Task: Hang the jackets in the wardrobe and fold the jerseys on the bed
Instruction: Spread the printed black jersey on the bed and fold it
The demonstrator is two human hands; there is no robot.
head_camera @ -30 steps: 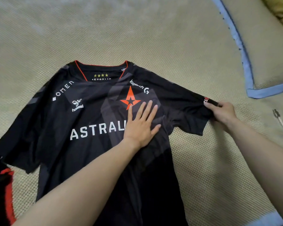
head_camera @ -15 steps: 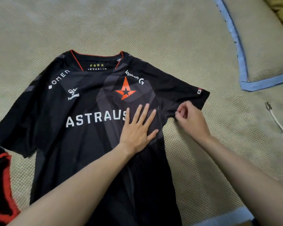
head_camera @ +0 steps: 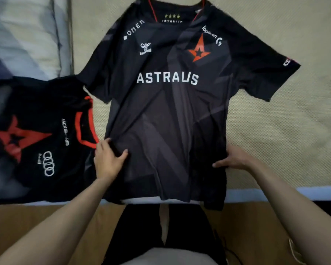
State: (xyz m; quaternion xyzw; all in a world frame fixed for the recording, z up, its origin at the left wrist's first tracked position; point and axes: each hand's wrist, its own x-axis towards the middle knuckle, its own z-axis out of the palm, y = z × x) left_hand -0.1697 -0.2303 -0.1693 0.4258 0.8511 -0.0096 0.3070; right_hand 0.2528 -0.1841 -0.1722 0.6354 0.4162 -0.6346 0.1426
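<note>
A black jersey [head_camera: 166, 111] with white lettering and an orange star lies face up and spread flat on the bed, collar away from me, hem hanging slightly over the near edge. My left hand [head_camera: 108, 159] grips its lower left side seam, thumb on top of the fabric. My right hand [head_camera: 235, 159] holds the lower right side seam in the same way. A second black jersey [head_camera: 40, 142] with a red star, red collar and white ring logo lies beside it on the left, turned sideways.
The bed is covered with a beige woven mat [head_camera: 285, 131] with a pale blue border [head_camera: 275, 193] at the near edge. A grey-white pillow [head_camera: 23, 35] sits at the upper left. Wooden floor [head_camera: 256, 226] and my legs show below the bed edge.
Both hands left the chest and right sleeve and came down to the jersey's lower sides. My view dropped toward the bed's near edge, bringing the second jersey into sight.
</note>
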